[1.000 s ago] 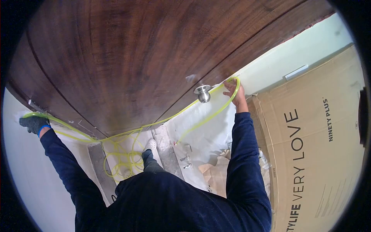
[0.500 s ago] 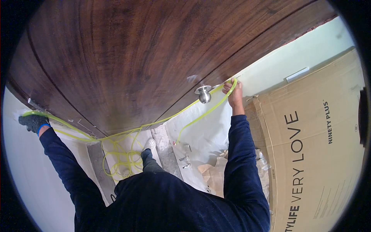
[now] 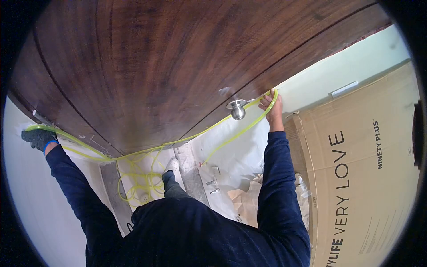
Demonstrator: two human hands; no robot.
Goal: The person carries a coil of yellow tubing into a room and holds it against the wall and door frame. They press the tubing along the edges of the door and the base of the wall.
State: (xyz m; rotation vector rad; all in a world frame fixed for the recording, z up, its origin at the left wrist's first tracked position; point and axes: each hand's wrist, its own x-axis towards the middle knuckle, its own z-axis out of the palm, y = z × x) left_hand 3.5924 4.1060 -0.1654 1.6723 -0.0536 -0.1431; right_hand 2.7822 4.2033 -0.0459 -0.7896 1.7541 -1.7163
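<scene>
A thin yellow-green hose [image 3: 235, 133] runs along the foot of a dark brown wooden door [image 3: 178, 66]. At the far left, my left hand [image 3: 40, 139], in a dark grey glove, is closed on one stretch of it against the white wall. My right hand [image 3: 274, 109] is bare and raised beside the door's right edge, its fingers curled round a bend of the hose. Just left of that hand is a round metal doorknob [image 3: 238, 110]. Loose coils of the same hose lie on the floor near my feet, partly hidden by my body.
A large printed cardboard box [image 3: 356, 178] stands at the right. Several metal taps or fittings [image 3: 215, 181] project from the white wall surface, with crumpled brown paper [image 3: 244, 196] nearby. My foot in a white clog [image 3: 172, 166] is by a raised sill.
The view has shifted slightly. Both hands keep their hold on the hose; the bend at my right hand hangs a little wider, and its fingers have shifted slightly.
</scene>
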